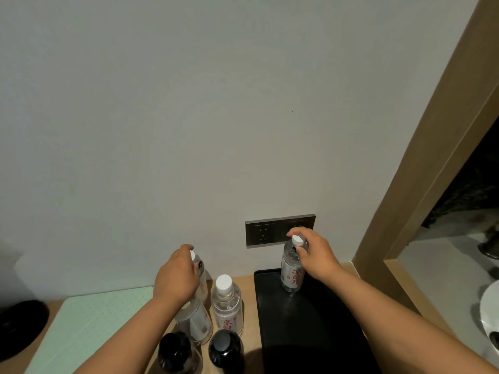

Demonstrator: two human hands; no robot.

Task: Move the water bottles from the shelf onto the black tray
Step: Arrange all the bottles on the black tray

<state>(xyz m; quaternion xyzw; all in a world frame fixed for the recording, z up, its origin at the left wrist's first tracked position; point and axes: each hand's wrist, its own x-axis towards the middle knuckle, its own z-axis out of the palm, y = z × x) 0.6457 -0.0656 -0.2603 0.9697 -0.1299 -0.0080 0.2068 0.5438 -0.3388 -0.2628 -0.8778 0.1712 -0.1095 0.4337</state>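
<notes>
A black tray (305,327) lies on the wooden shelf at the right. One clear water bottle (292,273) with a white cap and red lettering stands upright at the tray's far end, and my right hand (314,255) grips its neck just under the cap. My left hand (176,276) is closed around the top of a second water bottle (201,282) standing on the shelf left of the tray. A third water bottle (226,303) stands free beside it. A fourth clear bottle (194,322) shows partly under my left forearm.
Two dark-capped bottles (226,352) stand at the near edge in front of the clear ones. A pale green mat (89,325) covers the shelf's left part, with a black round object (19,325) beyond it. Wall sockets (272,233) sit behind the tray. A wooden frame (421,171) rises at the right.
</notes>
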